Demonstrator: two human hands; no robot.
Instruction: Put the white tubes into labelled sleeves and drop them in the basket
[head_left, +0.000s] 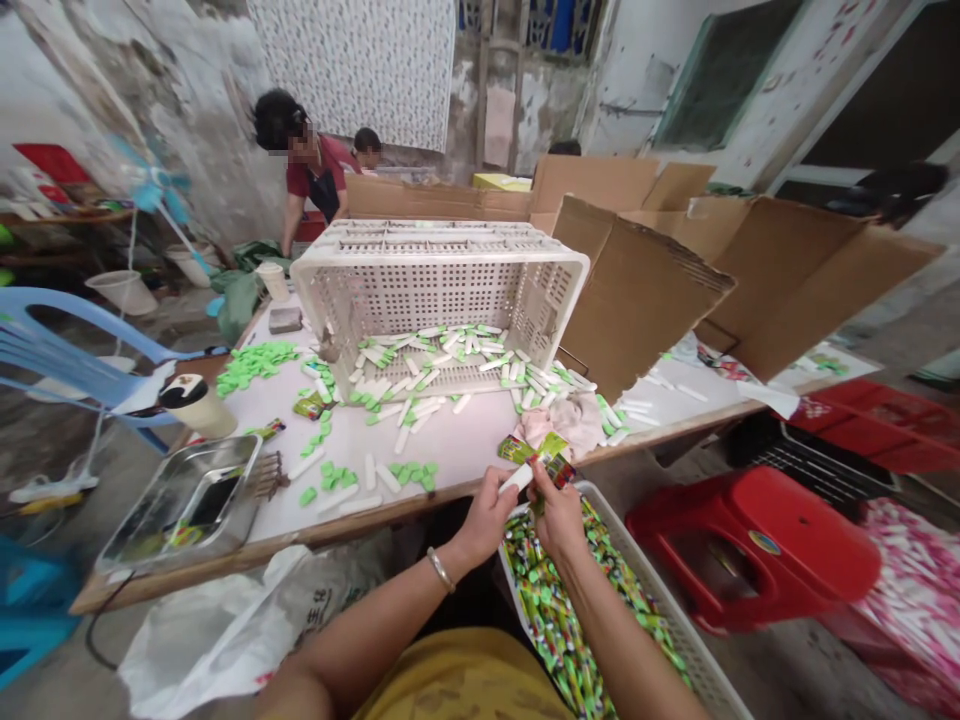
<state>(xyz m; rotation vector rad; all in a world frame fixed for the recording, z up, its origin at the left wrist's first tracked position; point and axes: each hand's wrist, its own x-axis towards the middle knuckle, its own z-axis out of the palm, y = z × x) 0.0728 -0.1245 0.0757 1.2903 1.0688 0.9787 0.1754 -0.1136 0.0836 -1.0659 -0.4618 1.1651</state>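
Observation:
My left hand [486,512] is closed around a white plastic tube [517,477], in front of my body at the table's edge. Close beside it, my right hand [559,508] pinches a printed green wrapper [553,446] near the tube's end. Another green wrapper [514,449] lies just beyond my fingers, next to a crumpled pink cloth [570,422]. Below my hands stands a white basket [701,672] full of tubes in green printed wrappers [551,610]. Loose white tubes [370,470] and green caps [414,474] lie on the table to the left.
A white crate [439,245] lies on its side on the table, capped tubes spilling out. Cardboard sheets [637,290] stand behind it. At left are a metal tray [180,500] and a heap of green caps [255,366]. A red stool [757,540] stands right. A person [319,165] bends over beyond.

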